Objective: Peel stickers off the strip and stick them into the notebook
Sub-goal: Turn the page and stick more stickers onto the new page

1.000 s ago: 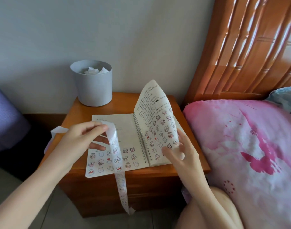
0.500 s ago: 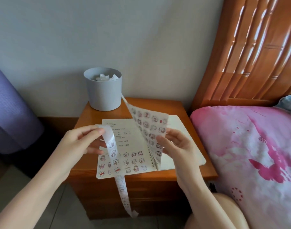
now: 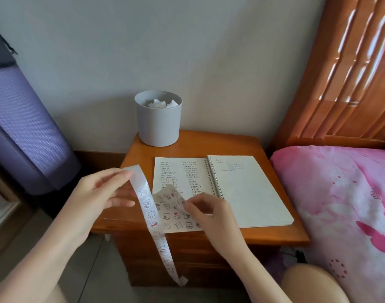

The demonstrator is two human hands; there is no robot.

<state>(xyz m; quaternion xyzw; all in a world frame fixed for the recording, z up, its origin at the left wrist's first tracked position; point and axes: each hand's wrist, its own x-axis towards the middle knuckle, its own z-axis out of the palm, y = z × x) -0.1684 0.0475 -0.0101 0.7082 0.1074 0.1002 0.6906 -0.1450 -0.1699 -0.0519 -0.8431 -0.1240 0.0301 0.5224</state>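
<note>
- A purple ribbed roll [image 3: 23, 127] leans against the wall at the far left, on the floor beside the table.
- The left hand [image 3: 95, 197] is raised in front of the table's left front corner. Its thumb and forefinger are pressed together on the top end of the sticker strip [image 3: 151, 213], and its other fingers stretch out loosely below.
- The strip arches over from that pinch and hangs down past the table's front edge. Small cartoon stickers run along it, and its curled tail ends low, near the floor.
- A grey cup [image 3: 158, 119] with crumpled white paper inside stands at the back of the wooden table [image 3: 263, 235], close to the wall.
- The spiral notebook [image 3: 248, 193] lies open and flat on the table, in front of the cup. Its left page [image 3: 178, 171] carries handwriting above and rows of stickers below; the right page is nearly blank.
- The right hand [image 3: 205, 211] is over the lower part of the left page, fingers curled. Its thumb and fingertips pinch a curled-up flap of that page.
- A bed with a pink cover [image 3: 340, 204] touches the table's right side, under a slatted wooden headboard [image 3: 344, 73].
</note>
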